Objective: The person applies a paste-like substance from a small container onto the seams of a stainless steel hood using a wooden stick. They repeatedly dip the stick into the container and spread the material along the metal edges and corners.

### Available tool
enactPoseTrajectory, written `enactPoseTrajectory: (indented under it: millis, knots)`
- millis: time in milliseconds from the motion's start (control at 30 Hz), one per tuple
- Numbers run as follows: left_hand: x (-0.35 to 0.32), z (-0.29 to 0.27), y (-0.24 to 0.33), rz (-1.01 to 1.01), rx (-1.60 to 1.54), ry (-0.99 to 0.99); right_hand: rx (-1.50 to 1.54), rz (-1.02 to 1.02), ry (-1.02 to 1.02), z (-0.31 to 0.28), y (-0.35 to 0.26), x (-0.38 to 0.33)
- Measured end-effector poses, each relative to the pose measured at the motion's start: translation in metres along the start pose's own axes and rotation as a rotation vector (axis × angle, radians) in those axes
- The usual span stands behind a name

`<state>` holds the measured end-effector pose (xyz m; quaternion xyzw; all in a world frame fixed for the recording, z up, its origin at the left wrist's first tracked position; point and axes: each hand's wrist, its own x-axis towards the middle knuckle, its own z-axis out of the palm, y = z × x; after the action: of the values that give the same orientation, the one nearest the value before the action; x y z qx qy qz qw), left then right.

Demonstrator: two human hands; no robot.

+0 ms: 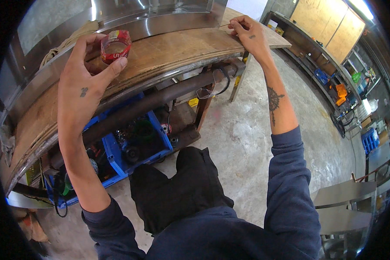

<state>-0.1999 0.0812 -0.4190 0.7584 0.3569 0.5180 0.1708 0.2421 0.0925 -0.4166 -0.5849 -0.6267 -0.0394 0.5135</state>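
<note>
Over the wooden bench top, my left hand curls its thumb and fingers around a red printed ring. This ring is hollow and looks like a roll of tape. At the bench's right end, my right hand is closed, thumb and fingertips pinched together. Something thin may be between them, too small to make out. Just beyond the two hands, a shiny sheet-metal piece stands along the far side of the bench.
Beneath the bench runs a dark pipe, with safety glasses hanging near its right end. Blue crates with tools and discs sit below. A beige cloth lies at the far left. Shelves line the right wall; metal sheets stand lower right.
</note>
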Motion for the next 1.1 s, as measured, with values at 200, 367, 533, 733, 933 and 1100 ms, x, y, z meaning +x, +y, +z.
enactPoseTrajectory:
  millis: [200,367,533,733,933,1100]
  knots:
    - [-0.002,-0.001,0.01,-0.014,0.001,-0.011,-0.012,0.012,-0.009,-0.001,-0.005,-0.002]
    - [-0.001,-0.002,0.006,-0.007,-0.006,-0.009,0.002,0.044,0.001,-0.001,-0.005,-0.002]
    - [-0.002,-0.002,0.008,-0.036,-0.002,-0.011,-0.005,0.025,-0.016,-0.001,-0.008,-0.004]
    - [-0.001,-0.001,0.009,-0.037,-0.002,-0.015,0.005,-0.001,-0.044,-0.003,-0.004,-0.004]
    - [-0.001,-0.001,0.003,0.005,0.009,0.001,-0.002,0.015,-0.044,-0.001,-0.006,-0.003]
    - [-0.001,-0.001,0.001,0.034,0.05,0.016,0.013,-0.003,-0.042,0.0,-0.001,-0.001]
